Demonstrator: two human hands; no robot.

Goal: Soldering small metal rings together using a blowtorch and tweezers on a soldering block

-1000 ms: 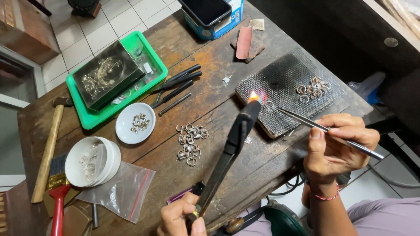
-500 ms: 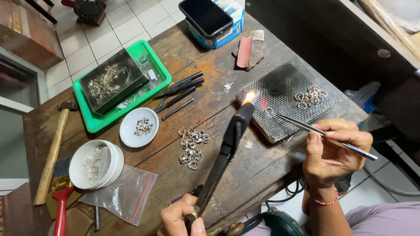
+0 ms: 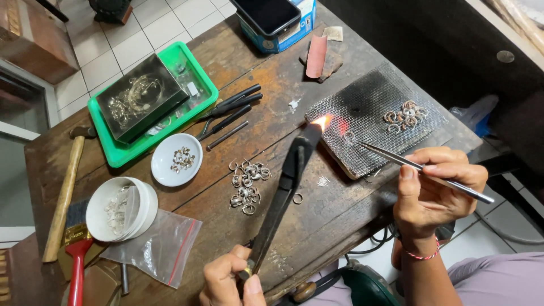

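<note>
Soldering of small metal rings at a wooden bench (image 3: 317,226). The left hand (image 3: 229,280), at the near edge, is closed around the base of a long black torch (image 3: 283,195), whose flame plays on a single ring (image 3: 349,136) lying on the wire-mesh soldering pad (image 3: 368,113). The right hand (image 3: 433,190) pinches long steel tweezers (image 3: 419,169), their tip resting just right of the heated ring; whether it touches cannot be told. Judged step: heating a joint, with the tweezers ready to steady or shift the ring. The next move appears to call for a steady flame and a fine, short tweezer motion. Finished or waiting rings form a cluster (image 3: 405,115) at the far right of the pad, and a loose pile of rings (image 3: 246,184) lies left of the torch. The pad's near corner sits close to the bench's right edge, so room there is slight. Open bench lies between torch and tweezers. Pliers (image 3: 229,107), a white dish (image 3: 175,160) and a green tray (image 3: 201,85) crowd the left.
</note>
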